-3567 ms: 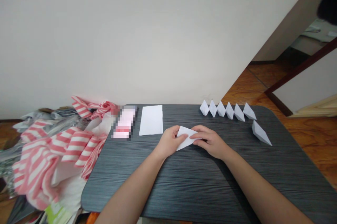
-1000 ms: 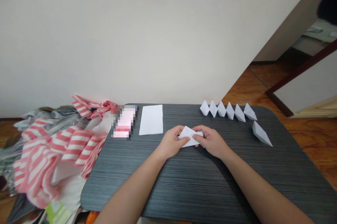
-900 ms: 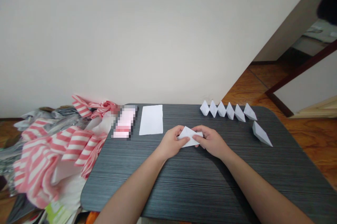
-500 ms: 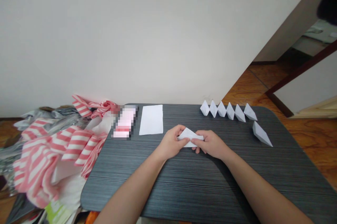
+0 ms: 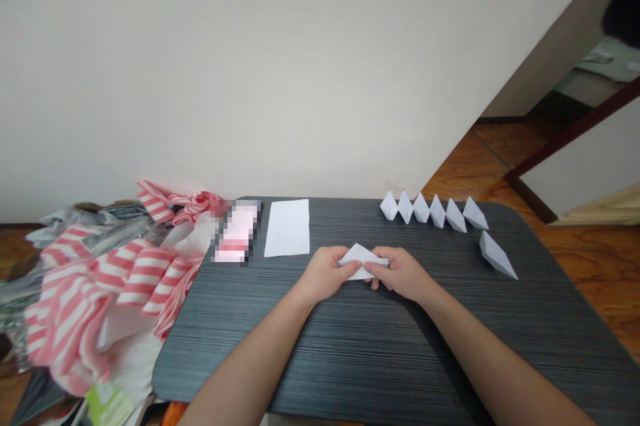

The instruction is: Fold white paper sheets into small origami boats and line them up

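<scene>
A folded white paper boat (image 5: 361,255) is held between my two hands above the middle of the dark table. Its pointed peak faces away from me. My left hand (image 5: 327,273) pinches its left side, thumb on the near face and fingers behind. On the right side, my right hand (image 5: 400,273) grips it the same way, with some fingertips showing below the paper. Both thumbs almost meet at the centre. The fingers behind the paper are partly hidden.
Several folded paper boats (image 5: 421,209) stand in a row at the back right, and another boat (image 5: 497,255) lies nearer. White sheets (image 5: 288,228) lie left of centre beside a blurred-out phone-like object (image 5: 237,231). Striped cloth (image 5: 75,306) is heaped left of the table (image 5: 320,353).
The paper's peak has shifted slightly right and lower, and my left fingers have moved a little on its edge. Everything else stays in place.
</scene>
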Motion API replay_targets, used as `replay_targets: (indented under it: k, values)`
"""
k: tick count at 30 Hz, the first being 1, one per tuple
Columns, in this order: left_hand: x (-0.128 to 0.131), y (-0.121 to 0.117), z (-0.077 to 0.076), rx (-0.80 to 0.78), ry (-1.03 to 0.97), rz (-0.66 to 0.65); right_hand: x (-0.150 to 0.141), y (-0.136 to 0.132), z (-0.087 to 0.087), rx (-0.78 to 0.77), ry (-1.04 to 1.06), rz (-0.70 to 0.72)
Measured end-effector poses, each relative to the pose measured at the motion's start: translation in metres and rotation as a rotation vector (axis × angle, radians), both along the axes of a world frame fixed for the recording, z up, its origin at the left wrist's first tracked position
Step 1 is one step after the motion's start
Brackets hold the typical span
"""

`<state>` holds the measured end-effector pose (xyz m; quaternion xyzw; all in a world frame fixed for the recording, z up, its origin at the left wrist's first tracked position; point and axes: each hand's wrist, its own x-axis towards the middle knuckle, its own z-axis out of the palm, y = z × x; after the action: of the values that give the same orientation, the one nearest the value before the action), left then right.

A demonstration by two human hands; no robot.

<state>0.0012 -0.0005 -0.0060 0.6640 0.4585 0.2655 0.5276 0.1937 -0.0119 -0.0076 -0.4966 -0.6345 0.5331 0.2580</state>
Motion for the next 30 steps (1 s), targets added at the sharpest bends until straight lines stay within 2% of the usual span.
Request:
replay_targets:
  k: [9, 13, 16, 30]
  values:
    - [0.0, -0.002, 0.005, 0.01, -0.013, -0.033, -0.001, -0.001, 0.004, 0.008, -0.05, 0.045]
    - [0.0, -0.002, 0.003, 0.008, -0.028, 0.011, 0.001, -0.001, 0.007, -0.011, -0.037, 0.032]
    - [-0.001, -0.001, 0.0, -0.029, -0.058, 0.044, 0.003, 0.0, 0.006, -0.021, -0.023, 0.006]
    - [-0.001, 0.003, -0.006, -0.153, -0.205, 0.046, 0.006, 0.001, 0.001, -0.089, 0.055, -0.034]
